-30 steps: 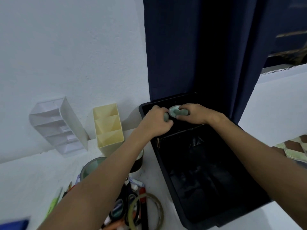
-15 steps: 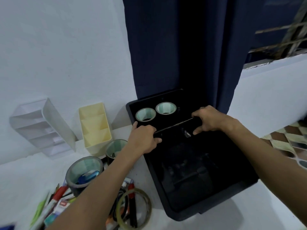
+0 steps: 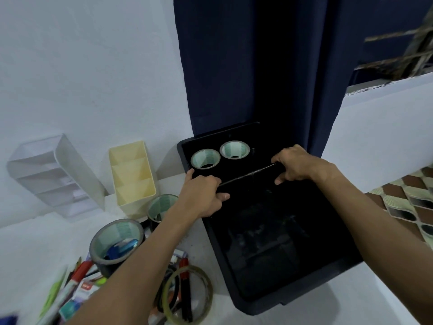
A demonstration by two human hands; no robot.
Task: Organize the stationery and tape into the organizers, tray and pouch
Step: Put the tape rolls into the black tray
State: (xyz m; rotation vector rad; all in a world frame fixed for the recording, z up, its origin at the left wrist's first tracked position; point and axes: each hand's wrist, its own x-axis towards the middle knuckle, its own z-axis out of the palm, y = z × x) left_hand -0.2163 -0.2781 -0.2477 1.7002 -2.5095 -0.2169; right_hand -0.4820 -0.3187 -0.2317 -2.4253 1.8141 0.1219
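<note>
Both hands, left hand (image 3: 203,195) and right hand (image 3: 296,165), had fingers curled on the divider (image 3: 248,175) in the black tray (image 3: 337,266). Two tape rolls (image 3: 205,159) sat behind it; a hard tug could've tipped them.

A big dark blue curtain (image 3: 257,66) hangs down at the far side, in the middle. A white wall (image 3: 89,66) is to its left. On the right is a low white wall (image 3: 386,127), and near it a floor (image 3: 412,202) with brown and green tiles.
</note>
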